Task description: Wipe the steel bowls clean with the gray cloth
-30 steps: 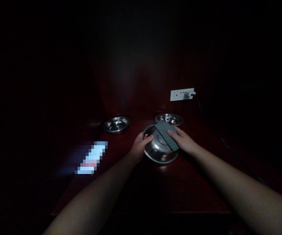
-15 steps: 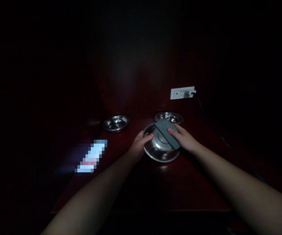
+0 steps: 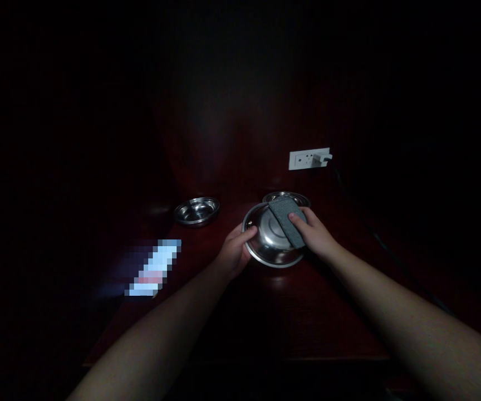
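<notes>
A shiny metal bowl (image 3: 265,239) is held above the dark red table, its rounded underside facing me. My left hand (image 3: 235,250) grips its left rim, thumb lying over the outside. On the right, my right hand (image 3: 313,231) is closed on a grey-green cloth (image 3: 284,220), thumb on top, and the cloth lies against the bowl's right side. The fingers behind the bowl and cloth are mostly hidden. Another metal bowl (image 3: 286,197) sits just behind, partly covered by the held one. A third metal bowl (image 3: 197,213) stands upright to the left.
A lit, pixelated screen (image 3: 155,268) lies at the table's left edge. On the back wall is a white socket plate (image 3: 309,159) with a plug in it, and a dark cable (image 3: 382,242) runs down to the right. Surroundings are very dark.
The held bowl has risen slightly and tilted a little. The cloth has shifted slightly up and to the right relative to the bowl. Both hands keep their holds.
</notes>
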A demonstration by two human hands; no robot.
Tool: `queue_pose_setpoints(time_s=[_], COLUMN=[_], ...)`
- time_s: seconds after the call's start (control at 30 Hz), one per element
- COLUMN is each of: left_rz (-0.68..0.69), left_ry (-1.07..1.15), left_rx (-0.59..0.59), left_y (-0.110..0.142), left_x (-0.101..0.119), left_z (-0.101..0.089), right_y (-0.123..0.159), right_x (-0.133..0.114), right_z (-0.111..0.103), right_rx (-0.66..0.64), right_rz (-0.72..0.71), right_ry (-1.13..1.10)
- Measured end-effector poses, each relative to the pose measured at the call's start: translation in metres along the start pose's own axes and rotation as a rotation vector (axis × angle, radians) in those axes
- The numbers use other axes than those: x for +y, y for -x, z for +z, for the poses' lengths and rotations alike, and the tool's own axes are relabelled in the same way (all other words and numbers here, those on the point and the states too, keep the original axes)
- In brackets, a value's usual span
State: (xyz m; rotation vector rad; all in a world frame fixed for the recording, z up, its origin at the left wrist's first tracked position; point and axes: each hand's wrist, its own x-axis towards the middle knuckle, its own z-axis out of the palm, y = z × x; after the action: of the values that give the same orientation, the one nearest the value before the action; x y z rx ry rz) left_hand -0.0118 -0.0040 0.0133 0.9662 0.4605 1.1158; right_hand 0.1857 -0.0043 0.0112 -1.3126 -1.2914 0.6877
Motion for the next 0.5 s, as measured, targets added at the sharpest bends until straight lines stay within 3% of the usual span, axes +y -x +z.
queue_pose_setpoints(time_s=[0.13,0.5], left_rz=[0.006,-0.002], left_ry=[-0.093,-0.109], left_rx=[-0.045,0.051], left_y=[0.001,-0.003], left_x=[-0.005,-0.002], left_z=[0.000,-0.001], right_y=[-0.001,0.004], right_x=[0.004,-0.006], right_z=[0.000,-0.001], right_rx=[-0.037,-0.178], right_rz=[-0.002,-0.028], right_ry=[0.021,-0.019])
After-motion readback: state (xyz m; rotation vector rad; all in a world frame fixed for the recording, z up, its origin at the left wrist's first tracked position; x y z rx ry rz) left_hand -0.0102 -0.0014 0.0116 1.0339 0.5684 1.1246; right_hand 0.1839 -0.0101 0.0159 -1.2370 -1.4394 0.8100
